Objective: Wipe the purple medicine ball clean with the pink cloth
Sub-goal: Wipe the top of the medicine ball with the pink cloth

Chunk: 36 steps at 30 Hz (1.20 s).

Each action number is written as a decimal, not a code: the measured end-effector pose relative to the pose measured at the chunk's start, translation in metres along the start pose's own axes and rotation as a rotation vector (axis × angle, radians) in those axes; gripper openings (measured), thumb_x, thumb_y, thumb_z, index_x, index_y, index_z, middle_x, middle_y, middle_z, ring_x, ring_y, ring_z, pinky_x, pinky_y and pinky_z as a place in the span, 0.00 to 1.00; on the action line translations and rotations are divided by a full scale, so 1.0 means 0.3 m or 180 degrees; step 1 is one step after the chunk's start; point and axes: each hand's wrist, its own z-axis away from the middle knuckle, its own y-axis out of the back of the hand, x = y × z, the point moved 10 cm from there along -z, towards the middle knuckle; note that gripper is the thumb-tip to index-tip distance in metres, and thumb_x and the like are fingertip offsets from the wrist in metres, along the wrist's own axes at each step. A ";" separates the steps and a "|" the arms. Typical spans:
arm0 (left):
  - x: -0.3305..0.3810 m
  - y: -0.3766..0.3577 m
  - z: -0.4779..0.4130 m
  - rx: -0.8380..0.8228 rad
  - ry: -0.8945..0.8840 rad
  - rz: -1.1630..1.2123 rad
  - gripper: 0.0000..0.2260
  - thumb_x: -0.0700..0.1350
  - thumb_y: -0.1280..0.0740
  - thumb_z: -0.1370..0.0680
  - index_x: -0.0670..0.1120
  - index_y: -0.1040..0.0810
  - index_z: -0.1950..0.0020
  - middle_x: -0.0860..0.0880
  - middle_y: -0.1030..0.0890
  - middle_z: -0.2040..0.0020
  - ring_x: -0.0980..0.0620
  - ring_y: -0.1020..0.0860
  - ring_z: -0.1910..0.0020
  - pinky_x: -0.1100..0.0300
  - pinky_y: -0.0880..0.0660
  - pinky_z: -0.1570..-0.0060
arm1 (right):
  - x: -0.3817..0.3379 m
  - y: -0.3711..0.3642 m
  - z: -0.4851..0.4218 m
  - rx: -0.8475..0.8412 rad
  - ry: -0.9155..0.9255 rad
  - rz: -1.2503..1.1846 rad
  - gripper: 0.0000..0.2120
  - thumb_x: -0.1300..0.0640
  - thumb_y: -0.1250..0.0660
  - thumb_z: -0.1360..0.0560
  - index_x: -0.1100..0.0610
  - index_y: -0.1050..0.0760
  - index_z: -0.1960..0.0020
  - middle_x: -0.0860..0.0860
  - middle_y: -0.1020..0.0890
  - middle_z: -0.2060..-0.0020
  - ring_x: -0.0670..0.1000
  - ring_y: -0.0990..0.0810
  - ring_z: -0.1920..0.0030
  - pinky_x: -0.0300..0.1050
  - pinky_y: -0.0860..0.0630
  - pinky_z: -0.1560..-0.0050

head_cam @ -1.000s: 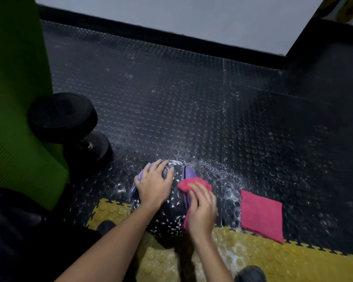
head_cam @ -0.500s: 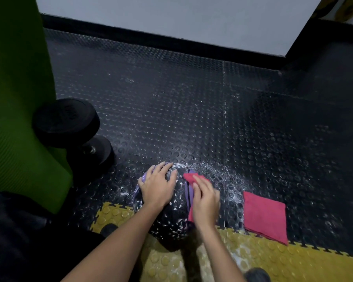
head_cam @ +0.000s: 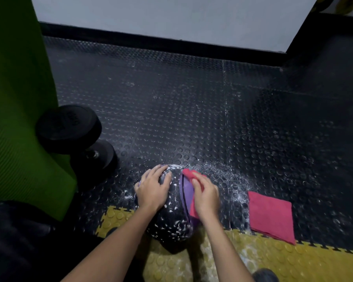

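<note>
Black studded floor (head_cam: 191, 110) carries medicine ball (head_cam: 171, 224), dumbbell (head_cam: 69, 127), folded red cloth (head_cam: 271, 216), scattered white powder (head_cam: 222, 174).

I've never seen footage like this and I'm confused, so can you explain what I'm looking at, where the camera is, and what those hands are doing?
No machine here: these are a person's two bare hands, filmed by one wide-angle camera worn on the head, looking down. The left hand rests flat on a medicine ball, black and purple, flecked with white. The right hand presses a pink cloth against its purple side. The ball sits on a studded black floor beside yellow tiles. A second pink cloth lies folded to the right, untouched. At left are a black dumbbell and a green mat.
</note>
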 end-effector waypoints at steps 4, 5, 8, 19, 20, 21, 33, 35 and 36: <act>-0.019 0.013 0.002 0.0057 0.0135 0.0069 0.17 0.58 0.45 0.20 0.60 0.30 0.32 0.60 0.33 0.29 0.57 0.39 0.28 0.46 0.42 0.31 | -0.013 -0.030 0.000 -0.0049 0.0024 0.0096 0.13 0.50 0.41 0.24 0.42 0.26 0.41 0.39 0.23 0.42 0.46 0.31 0.43 0.52 0.31 0.40; -0.024 0.015 0.001 0.0049 0.0138 0.0095 0.17 0.57 0.44 0.20 0.60 0.30 0.32 0.60 0.33 0.29 0.57 0.39 0.28 0.46 0.42 0.31 | -0.024 -0.028 0.054 0.0068 0.0235 0.0116 0.14 0.49 0.42 0.24 0.42 0.27 0.40 0.37 0.25 0.42 0.45 0.31 0.42 0.51 0.31 0.40; -0.045 0.028 -0.006 0.0039 0.0043 0.0247 0.15 0.56 0.42 0.20 0.60 0.28 0.34 0.59 0.31 0.30 0.57 0.37 0.29 0.47 0.40 0.31 | -0.025 -0.006 0.251 0.0470 0.0774 0.0050 0.17 0.48 0.45 0.26 0.44 0.28 0.39 0.35 0.27 0.43 0.44 0.31 0.45 0.44 0.31 0.47; -0.079 0.049 0.010 -0.0094 0.0624 0.0353 0.12 0.55 0.43 0.21 0.53 0.29 0.40 0.51 0.30 0.36 0.48 0.32 0.35 0.45 0.36 0.36 | -0.072 -0.036 0.019 -0.0180 0.0183 0.0214 0.12 0.54 0.40 0.23 0.46 0.25 0.41 0.46 0.24 0.50 0.47 0.28 0.54 0.38 0.28 0.59; -0.076 0.042 0.010 -0.0104 0.0752 0.0278 0.14 0.57 0.44 0.21 0.53 0.30 0.40 0.51 0.31 0.35 0.47 0.33 0.35 0.43 0.38 0.35 | -0.087 -0.023 0.074 -0.0017 0.0429 0.0230 0.12 0.54 0.39 0.24 0.47 0.24 0.42 0.42 0.24 0.49 0.45 0.30 0.50 0.36 0.30 0.55; -0.075 0.036 0.016 -0.0101 0.0790 0.0158 0.16 0.58 0.44 0.21 0.54 0.32 0.37 0.50 0.32 0.33 0.47 0.34 0.34 0.42 0.38 0.35 | -0.096 -0.013 0.144 0.0137 0.0656 0.0231 0.12 0.55 0.37 0.25 0.47 0.23 0.43 0.39 0.24 0.48 0.44 0.31 0.49 0.33 0.33 0.54; -0.111 0.041 0.076 -0.0036 0.0587 -0.0047 0.21 0.60 0.47 0.20 0.60 0.37 0.28 0.56 0.40 0.25 0.50 0.43 0.25 0.40 0.43 0.31 | -0.124 -0.051 0.026 -0.0289 0.0363 0.0267 0.10 0.56 0.34 0.26 0.44 0.21 0.50 0.47 0.19 0.56 0.49 0.23 0.58 0.47 0.23 0.53; -0.119 0.040 0.072 -0.0023 0.0545 -0.0011 0.20 0.60 0.46 0.21 0.60 0.36 0.28 0.57 0.39 0.25 0.51 0.43 0.26 0.41 0.42 0.30 | -0.152 -0.019 0.188 0.0250 0.0951 0.0461 0.12 0.61 0.29 0.31 0.46 0.19 0.53 0.45 0.19 0.57 0.49 0.22 0.58 0.48 0.22 0.57; -0.122 0.039 0.068 -0.0024 0.0498 0.0002 0.20 0.60 0.46 0.21 0.60 0.35 0.29 0.57 0.39 0.25 0.51 0.42 0.26 0.42 0.42 0.30 | -0.163 -0.011 0.272 0.0397 0.1291 0.0566 0.12 0.61 0.29 0.33 0.46 0.19 0.54 0.43 0.18 0.56 0.49 0.23 0.55 0.46 0.24 0.58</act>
